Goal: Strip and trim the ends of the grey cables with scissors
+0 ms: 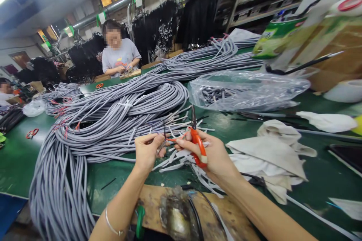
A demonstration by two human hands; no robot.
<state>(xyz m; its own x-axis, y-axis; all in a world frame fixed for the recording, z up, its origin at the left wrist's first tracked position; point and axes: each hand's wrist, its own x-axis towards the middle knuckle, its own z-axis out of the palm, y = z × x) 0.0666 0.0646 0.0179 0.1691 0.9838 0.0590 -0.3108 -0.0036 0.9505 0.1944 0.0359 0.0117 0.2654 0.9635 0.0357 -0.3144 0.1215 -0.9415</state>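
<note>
Fingers pinched, my left hand (149,150) grips thin wires close to the end of a cable. Between my two hands stretch short red wires (171,139). Orange-handled pliers (198,145) rest in my right hand (213,150), their dark jaws pointing up and away from me, while its thumb and forefinger also meet at the red wires. Just beyond both hands lie the ends of many grey cables (118,120), coiled in large bundles. White strips (198,175) spread beneath my right hand.
A wooden board (149,199) with a lumpy, worn block (177,212) sits at the near edge. White cloths (274,150) lie right, below a clear plastic bag (249,90) of small dark parts. Orange-handled scissors (32,133) lie left. A co-worker (121,54) sits across the green table (113,180).
</note>
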